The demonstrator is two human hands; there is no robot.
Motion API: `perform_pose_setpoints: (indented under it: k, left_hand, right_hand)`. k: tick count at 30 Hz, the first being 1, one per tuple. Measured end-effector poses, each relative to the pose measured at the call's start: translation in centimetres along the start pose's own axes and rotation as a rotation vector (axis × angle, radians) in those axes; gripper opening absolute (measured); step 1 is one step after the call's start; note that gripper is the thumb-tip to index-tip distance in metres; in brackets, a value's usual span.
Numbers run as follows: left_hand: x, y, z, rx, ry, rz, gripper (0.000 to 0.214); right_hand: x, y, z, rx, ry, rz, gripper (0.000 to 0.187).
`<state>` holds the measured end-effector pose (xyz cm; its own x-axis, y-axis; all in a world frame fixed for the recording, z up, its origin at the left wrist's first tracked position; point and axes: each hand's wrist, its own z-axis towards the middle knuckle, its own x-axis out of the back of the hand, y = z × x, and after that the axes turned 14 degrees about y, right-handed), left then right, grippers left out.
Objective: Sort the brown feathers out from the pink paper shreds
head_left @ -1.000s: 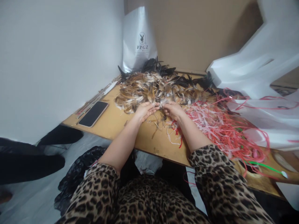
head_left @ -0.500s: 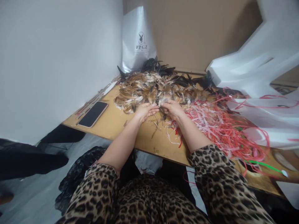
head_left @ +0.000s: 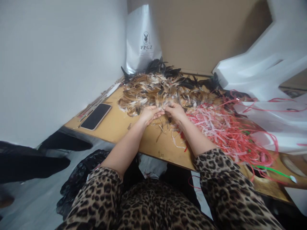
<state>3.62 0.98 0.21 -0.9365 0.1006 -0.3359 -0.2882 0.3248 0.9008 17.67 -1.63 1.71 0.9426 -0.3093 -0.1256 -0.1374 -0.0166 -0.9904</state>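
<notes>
A heap of brown, white and black feathers [head_left: 155, 89] lies on the wooden table [head_left: 115, 124]. My left hand [head_left: 150, 114] and my right hand [head_left: 176, 112] meet at the near edge of the heap, fingertips pinched together on a small tuft of feathers between them. Both wrists rest low over the tabletop. Loose feather scraps lie under my hands.
A tangle of red and pink strips [head_left: 223, 127] spreads to the right. A dark phone [head_left: 96, 116] lies at the left, with thin sticks [head_left: 100, 99] beside the wall. A white PPGZ bag [head_left: 143, 41] stands behind; white plastic bags [head_left: 266, 70] pile at right.
My hands have stayed at the heap's edge, drawing slightly closer and working the tuft; the view shifted a little.
</notes>
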Motion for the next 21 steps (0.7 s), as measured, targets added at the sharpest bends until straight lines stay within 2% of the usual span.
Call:
perform_pose_setpoints:
  k: [8, 21]
  left_hand:
    - [-0.01, -0.06, 0.22, -0.016, 0.048, -0.011, 0.004]
    - [0.00, 0.16, 0.29, -0.037, 0.038, -0.133, 0.002]
  right_hand:
    - [0.11, 0.56, 0.45, -0.016, -0.018, 0.025, 0.030]
    - [0.42, -0.30, 0.35, -0.159, -0.089, 0.179, 0.029]
